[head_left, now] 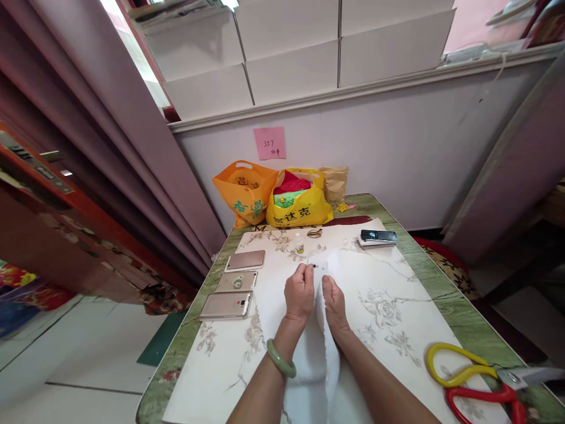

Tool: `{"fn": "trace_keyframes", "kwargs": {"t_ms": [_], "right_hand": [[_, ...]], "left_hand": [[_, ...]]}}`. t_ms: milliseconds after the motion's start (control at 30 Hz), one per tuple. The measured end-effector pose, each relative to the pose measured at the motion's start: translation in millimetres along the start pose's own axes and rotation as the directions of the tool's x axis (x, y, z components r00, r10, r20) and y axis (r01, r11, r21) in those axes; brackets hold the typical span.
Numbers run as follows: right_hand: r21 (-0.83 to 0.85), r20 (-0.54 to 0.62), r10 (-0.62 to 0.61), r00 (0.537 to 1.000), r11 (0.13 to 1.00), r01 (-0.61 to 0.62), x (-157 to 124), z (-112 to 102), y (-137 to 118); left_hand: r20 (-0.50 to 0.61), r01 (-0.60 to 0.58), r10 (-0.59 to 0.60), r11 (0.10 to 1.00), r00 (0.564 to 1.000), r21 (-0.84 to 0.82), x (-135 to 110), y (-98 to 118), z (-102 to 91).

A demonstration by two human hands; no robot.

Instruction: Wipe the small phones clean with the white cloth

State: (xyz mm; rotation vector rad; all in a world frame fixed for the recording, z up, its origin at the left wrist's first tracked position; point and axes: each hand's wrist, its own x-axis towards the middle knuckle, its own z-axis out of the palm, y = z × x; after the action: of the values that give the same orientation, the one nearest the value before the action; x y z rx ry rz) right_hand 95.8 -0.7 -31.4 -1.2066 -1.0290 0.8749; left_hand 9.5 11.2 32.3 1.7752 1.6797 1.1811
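Observation:
My left hand (301, 291), with a green bangle on its wrist, is closed at the left edge of a white phone (322, 270). Dark camera dots show at the phone's top, near my fingertips. A white cloth (309, 359) hangs from between my hands toward me, its frayed edge folded up. On the right, my right hand (334, 303) is closed around the cloth beside the phone. Most of the phone is hidden by the cloth and my fingers.
Three phones (227, 304) lie in a column at left. A dark keypad phone (378, 236) rests on a white box at right. A small bottle (299, 244), an orange bag (245, 191) and a yellow bag (304, 213) stand farther back. Scissors (481, 377) lie front right.

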Motion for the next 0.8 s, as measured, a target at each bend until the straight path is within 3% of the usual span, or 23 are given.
{"fn": "trace_keyframes", "kwargs": {"t_ms": [133, 233, 333, 433, 600, 700, 800], "right_hand": [[0.098, -0.047, 0.084, 0.995, 0.992, -0.079, 7, -4, 0], [0.101, -0.051, 0.094, 0.994, 0.991, -0.089, 8, -4, 0], [0.042, -0.044, 0.050, 0.998, 0.998, -0.048, 6, -2, 2], [-0.066, 0.008, -0.023, 1.000, 0.998, 0.024, 2, 0, 5], [-0.173, 0.095, -0.086, 0.992, 0.980, 0.102, -3, 3, 8], [-0.150, 0.048, -0.068, 0.997, 0.986, 0.075, -2, 3, 8], [-0.039, -0.023, -0.015, 1.000, 0.999, 0.014, 2, -1, 7]], "left_hand": [[0.171, -0.051, 0.037, 0.996, 0.985, 0.078, -17, -4, -8.7], [0.188, -0.046, 0.038, 0.998, 0.981, 0.040, -20, -6, -8.9], [0.112, -0.024, 0.027, 0.999, 0.993, -0.036, -14, -7, -3.0], [-0.045, 0.011, -0.017, 0.989, 0.999, -0.149, -1, -7, 5.1], [-0.294, 0.086, -0.212, 0.918, 0.932, -0.388, 20, -7, 18.0], [-0.337, 0.106, -0.281, 0.884, 0.898, -0.454, 18, -7, 24.2], [-0.240, 0.120, -0.282, 0.843, 0.929, -0.525, 5, -8, 24.1]]}}
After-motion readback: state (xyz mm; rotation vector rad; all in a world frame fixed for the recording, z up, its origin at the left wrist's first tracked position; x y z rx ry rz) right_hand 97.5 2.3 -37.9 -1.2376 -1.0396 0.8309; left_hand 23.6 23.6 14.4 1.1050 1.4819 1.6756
